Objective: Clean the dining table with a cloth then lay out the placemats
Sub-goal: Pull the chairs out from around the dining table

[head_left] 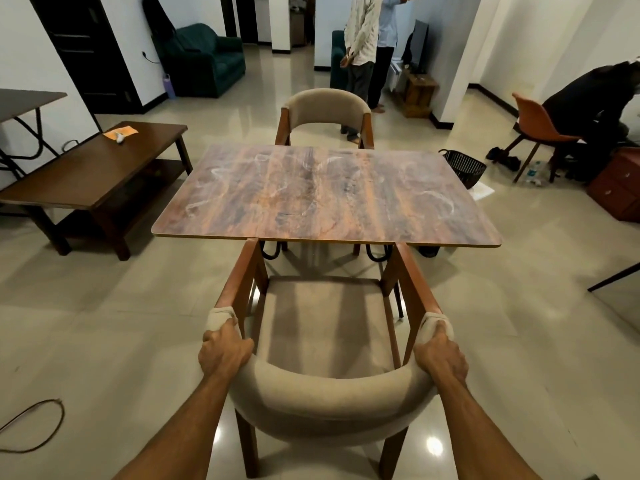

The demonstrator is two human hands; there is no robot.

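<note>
My left hand (pixel 225 351) grips the left end of the chair's (pixel 325 400) padded back, fingers curled over the top beside the armrest. My right hand (pixel 440 355) grips the right end the same way. The chair fills the bottom centre of the frame, and its armrests run upward until their front ends meet the near edge of the table (pixel 325 195). That table lies in the middle of the frame, straight above my hands and beyond the seat, with whitish smears looping across its wood-grain top. A second chair (pixel 327 107) stands against its far edge. Bare tiled floor (pixel 104 323) opens on both sides of my chair. At the left of the frame a coffee table (pixel 97 168) stands apart from the table's left edge, with a strip of floor between them. A dark basket (pixel 464 166) sits on the floor by the table's upper right corner. A cable (pixel 41 427) loops over the tiles at the lower left, well clear of the chair legs.
</note>
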